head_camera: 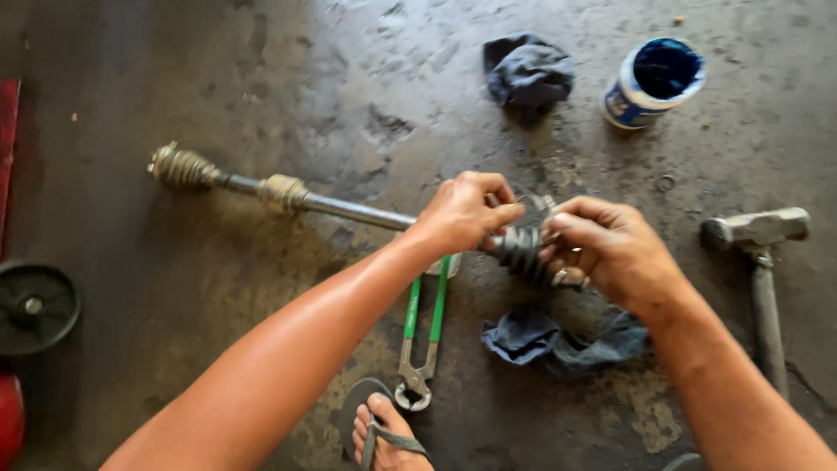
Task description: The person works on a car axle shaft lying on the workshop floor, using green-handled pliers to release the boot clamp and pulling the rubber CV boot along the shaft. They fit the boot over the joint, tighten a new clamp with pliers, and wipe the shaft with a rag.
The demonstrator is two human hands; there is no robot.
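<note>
A long metal axle shaft (349,209) lies across the concrete floor, with a dirty ribbed boot (183,167) at its far left end. My left hand (462,212) grips the shaft just left of a black ribbed rubber boot (520,250). My right hand (606,249) closes over the boot's right end and the joint there, which it mostly hides. Both hands hold the part a little above a dark blue rag (558,340).
Green-handled pincers (423,340) lie below the shaft, near my sandalled foot (384,432). A hammer (758,262) lies at the right. An open tub of blue grease (654,80) and another dark rag (527,71) sit at the back. A black wheel (35,305) is at the left.
</note>
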